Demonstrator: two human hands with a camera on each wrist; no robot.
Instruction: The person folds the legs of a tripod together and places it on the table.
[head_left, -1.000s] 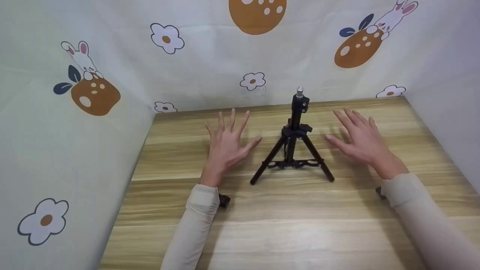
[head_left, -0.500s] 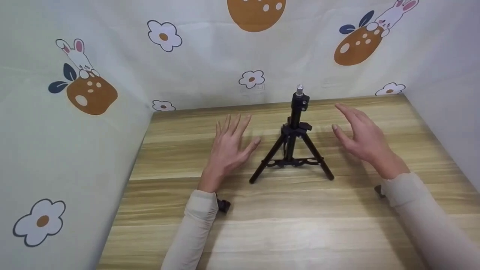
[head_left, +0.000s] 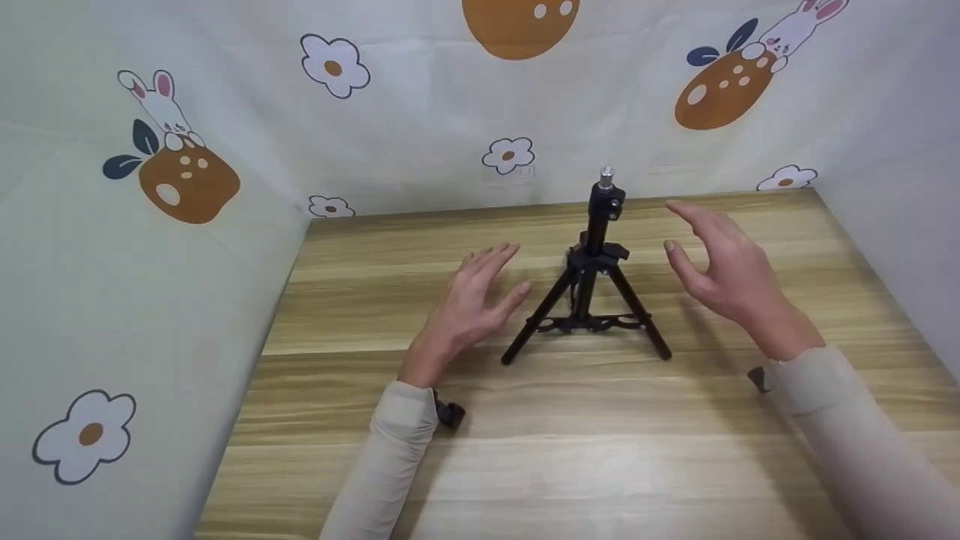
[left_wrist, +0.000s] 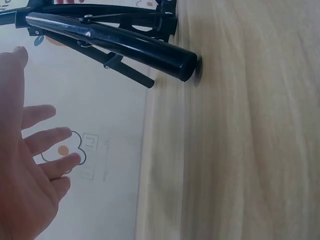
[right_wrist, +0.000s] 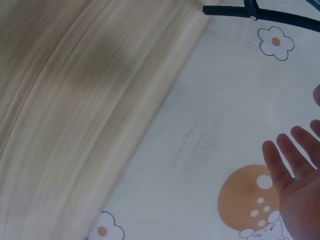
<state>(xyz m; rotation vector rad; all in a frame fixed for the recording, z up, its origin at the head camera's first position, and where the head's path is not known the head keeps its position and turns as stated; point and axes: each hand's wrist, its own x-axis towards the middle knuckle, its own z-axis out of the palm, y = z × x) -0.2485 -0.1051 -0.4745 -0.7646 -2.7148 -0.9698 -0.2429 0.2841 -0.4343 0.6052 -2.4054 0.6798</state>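
A small black tripod [head_left: 594,259] with a silver screw tip stands upright on spread legs in the head view. Just left of it is my left hand [head_left: 469,304], its fingers slightly bent and its thumb apart, holding nothing. My right hand [head_left: 727,270] hovers on the tripod's other side, thumb and fingers spread apart around air. In the left wrist view, a tripod leg [left_wrist: 115,47] crosses above the loosely extended fingers. The right wrist view catches only part of a leg [right_wrist: 270,16] at the top, with the right hand [right_wrist: 300,180] at the edge.
A wood-grain table [head_left: 540,450] lies under both arms. Pale cloth walls [head_left: 420,112] printed with flowers, oranges and rabbits rise at the back and both sides. A small dark wrist device [head_left: 450,412] sticks out below the left cuff.
My left hand's spread fingers have drawn together and bent, and the hand has turned toward the tripod. The right hand's fingers have come together too. The tripod stays standing in place.
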